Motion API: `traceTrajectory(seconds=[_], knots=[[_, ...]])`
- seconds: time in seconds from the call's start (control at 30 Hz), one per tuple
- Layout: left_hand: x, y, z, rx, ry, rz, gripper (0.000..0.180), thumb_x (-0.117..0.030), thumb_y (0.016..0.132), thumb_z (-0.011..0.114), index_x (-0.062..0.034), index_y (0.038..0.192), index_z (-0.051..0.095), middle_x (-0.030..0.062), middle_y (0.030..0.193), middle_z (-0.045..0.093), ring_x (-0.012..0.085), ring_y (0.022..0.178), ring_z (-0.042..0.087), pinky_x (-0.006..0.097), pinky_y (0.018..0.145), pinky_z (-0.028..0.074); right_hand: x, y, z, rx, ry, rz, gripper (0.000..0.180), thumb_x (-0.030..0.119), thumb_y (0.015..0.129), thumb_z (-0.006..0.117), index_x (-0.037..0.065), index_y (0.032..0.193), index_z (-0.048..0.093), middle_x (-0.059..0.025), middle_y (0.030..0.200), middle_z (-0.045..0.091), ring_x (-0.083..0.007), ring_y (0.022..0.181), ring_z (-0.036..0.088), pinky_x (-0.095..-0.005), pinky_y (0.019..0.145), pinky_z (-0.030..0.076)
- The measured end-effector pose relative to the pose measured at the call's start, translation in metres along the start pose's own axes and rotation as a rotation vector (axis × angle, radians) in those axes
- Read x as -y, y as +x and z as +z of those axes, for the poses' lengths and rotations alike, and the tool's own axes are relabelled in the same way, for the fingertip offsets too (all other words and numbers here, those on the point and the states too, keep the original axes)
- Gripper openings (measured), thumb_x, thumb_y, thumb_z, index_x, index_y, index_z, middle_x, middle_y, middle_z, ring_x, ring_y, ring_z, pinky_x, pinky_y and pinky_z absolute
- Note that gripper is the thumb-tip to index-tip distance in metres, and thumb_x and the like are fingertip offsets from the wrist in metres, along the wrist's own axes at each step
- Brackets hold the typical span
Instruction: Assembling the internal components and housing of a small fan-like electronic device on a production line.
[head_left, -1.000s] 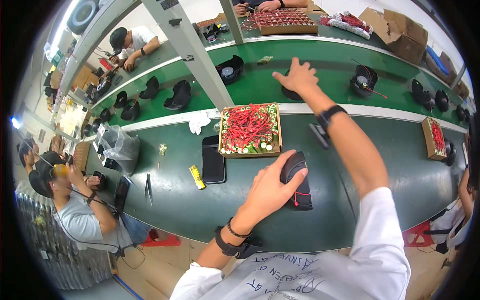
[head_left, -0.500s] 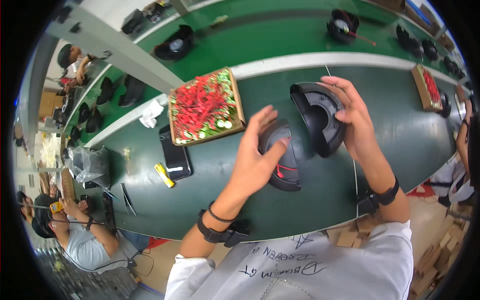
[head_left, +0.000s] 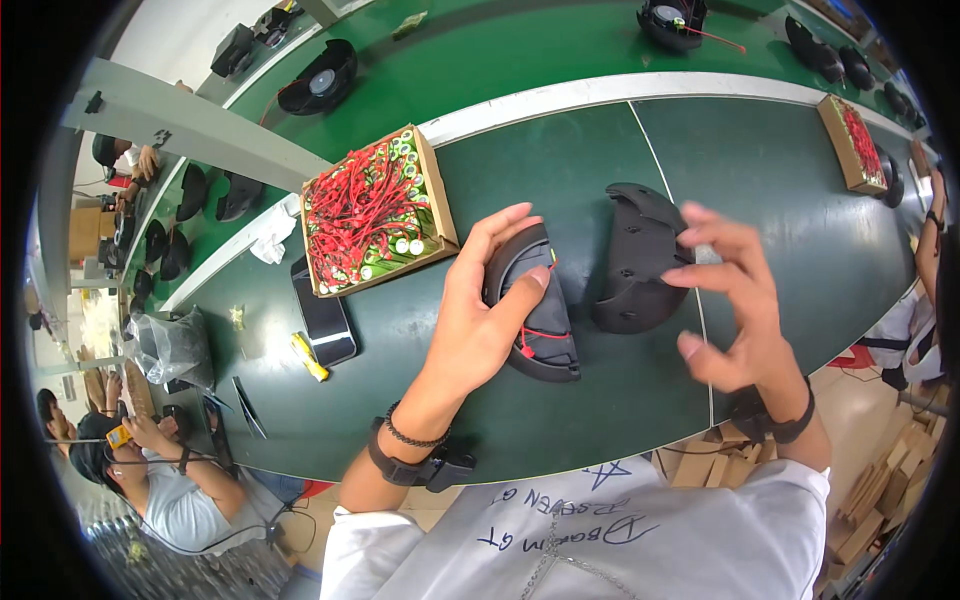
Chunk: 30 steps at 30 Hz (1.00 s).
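Note:
My left hand [head_left: 482, 322] grips a black curved plastic housing [head_left: 540, 330] with red wires, pressing it onto the green bench [head_left: 620, 420]. A second black housing half [head_left: 632, 262] lies just to its right on the bench. My right hand [head_left: 738, 300] hovers beside that half with fingers spread, its fingertips close to the shell's right edge; it holds nothing.
A cardboard tray [head_left: 372, 212] of red-wired green parts sits left of my hands, with a black phone [head_left: 322, 318] and a yellow tool [head_left: 308, 356] below it. Black fan housings [head_left: 318, 78] lie on the far belt. Another tray [head_left: 856, 140] is at right. A seated person [head_left: 160, 480] works at lower left.
My right hand brought the second black housing half from the far belt, set it down beside the first and let go. My left hand stayed on the first housing.

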<state>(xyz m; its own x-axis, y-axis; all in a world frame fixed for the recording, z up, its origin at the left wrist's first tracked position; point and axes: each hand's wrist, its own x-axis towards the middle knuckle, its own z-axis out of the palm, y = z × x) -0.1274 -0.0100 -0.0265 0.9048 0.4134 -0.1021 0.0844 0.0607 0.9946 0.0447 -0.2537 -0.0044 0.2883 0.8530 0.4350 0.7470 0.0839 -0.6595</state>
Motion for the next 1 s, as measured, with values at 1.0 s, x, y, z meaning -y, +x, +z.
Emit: traceTrajectory(seconds=[1.0], knots=[[-0.006,0.010,0.007,0.052,0.123,0.064,0.053,0.000,0.096,0.064,0.0023,0.149,0.055,0.0168,0.133,0.068,0.0208,0.120,0.067,0.033,0.107,0.051,-0.012,0.042,0.086,-0.278,0.697,0.335,0.044,0.010,0.098,0.054,-0.005,0.136,0.069,-0.0205,0.140,0.067,-0.0295,0.133,0.063,-0.0390,0.116,0.046]])
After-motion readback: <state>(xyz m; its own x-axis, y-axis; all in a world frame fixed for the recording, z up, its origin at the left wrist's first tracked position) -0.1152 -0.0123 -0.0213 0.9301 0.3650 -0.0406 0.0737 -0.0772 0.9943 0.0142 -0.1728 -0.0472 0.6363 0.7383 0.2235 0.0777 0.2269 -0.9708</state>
